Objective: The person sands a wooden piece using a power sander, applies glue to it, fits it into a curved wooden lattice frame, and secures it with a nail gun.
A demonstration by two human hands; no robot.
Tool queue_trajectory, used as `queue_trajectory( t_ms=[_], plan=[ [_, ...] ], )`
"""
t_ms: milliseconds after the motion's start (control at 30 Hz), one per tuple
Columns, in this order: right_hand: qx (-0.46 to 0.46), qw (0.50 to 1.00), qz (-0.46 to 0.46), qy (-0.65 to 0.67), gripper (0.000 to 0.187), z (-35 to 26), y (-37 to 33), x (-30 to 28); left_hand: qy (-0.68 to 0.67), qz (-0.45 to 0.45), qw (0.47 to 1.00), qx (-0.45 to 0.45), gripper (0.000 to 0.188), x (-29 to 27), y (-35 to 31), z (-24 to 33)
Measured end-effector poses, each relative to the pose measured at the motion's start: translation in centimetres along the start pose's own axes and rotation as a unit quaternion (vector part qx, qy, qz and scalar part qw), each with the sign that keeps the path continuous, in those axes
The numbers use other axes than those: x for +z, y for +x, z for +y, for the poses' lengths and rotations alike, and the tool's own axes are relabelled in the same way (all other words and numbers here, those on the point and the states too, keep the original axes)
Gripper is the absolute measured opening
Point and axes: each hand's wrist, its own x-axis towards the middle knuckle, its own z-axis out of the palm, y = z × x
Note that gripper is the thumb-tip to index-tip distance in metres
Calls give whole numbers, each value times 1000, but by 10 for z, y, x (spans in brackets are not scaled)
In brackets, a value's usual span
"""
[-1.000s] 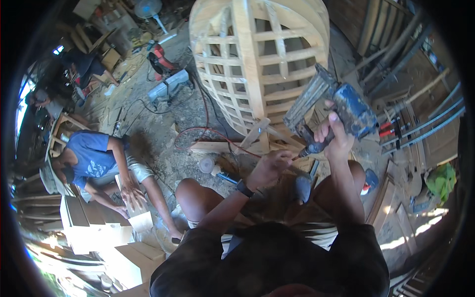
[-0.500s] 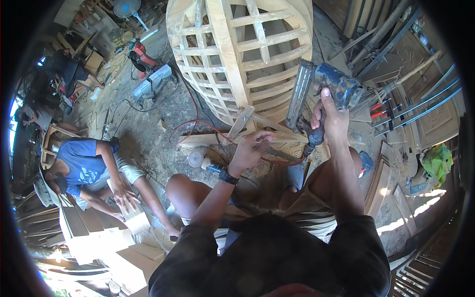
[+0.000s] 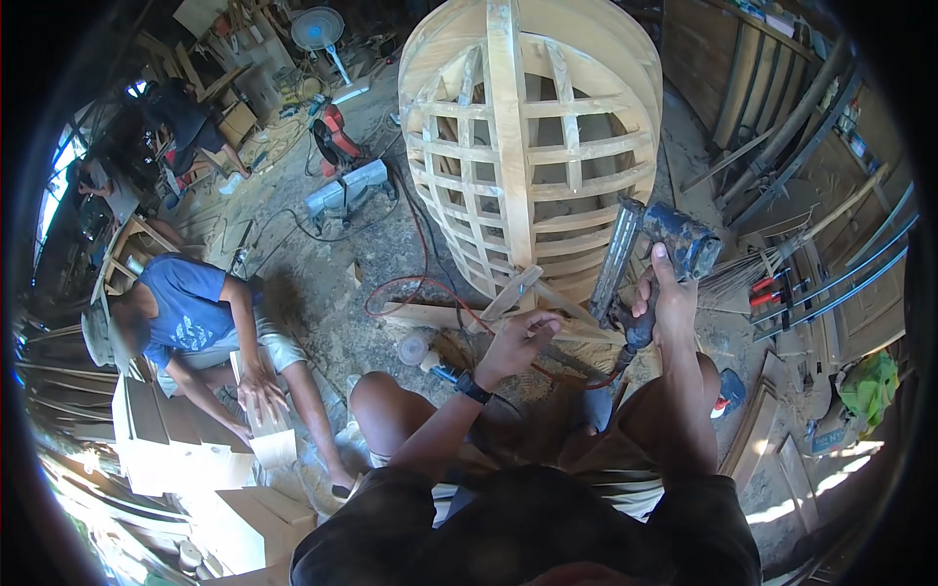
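My right hand is wrapped around the grip of a worn blue nail gun, held up in front of the wooden frame. Its long grey magazine stands nearly upright, to the left of the grip. An orange air hose runs over the floor towards the tool's lower end. My left hand, with a black watch on the wrist, hovers left of the nail gun. Its fingers are curled together, and whatever they may pinch is too small to make out. Beyond both hands stands a rounded lattice frame of pale wood.
At the left a person in a blue shirt sits handling a board. An angle grinder lies near my left knee. Farther back are a red power tool and a standing fan. Clamps and planks are at the right.
My view has tilted, so the wooden frame appears lower and further right. My left hand's fingers have drawn closer together. The nail gun stays in my right hand.
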Motion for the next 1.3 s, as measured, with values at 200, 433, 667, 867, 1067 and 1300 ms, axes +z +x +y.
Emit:
queue_trajectory(
  t_ms=[200, 433, 667, 867, 1067, 1300],
  plan=[
    [30, 999, 14, 12, 42, -5, 4, -2, 11, -6, 1000, -6, 24, 3, 0, -2],
    [119, 990, -8, 71, 33, -25, 28, 6, 7, 63, 998, -24, 27, -11, 6, -9],
    [118, 989, -24, 88, 37, -20, 40, 17, 193, 278, 935, 110, 48, -56, 73, 33],
    [141, 982, -36, 122, 41, -8, 51, 18, 273, 360, 862, 229, 84, -83, 178, 67],
    [146, 983, -28, 112, 43, -3, 59, 20, 249, 374, 864, 226, 79, -74, 211, 49],
    [144, 984, -24, 103, 43, 10, 71, 25, 200, 353, 888, 217, 77, -68, 207, 50]
  ],
)
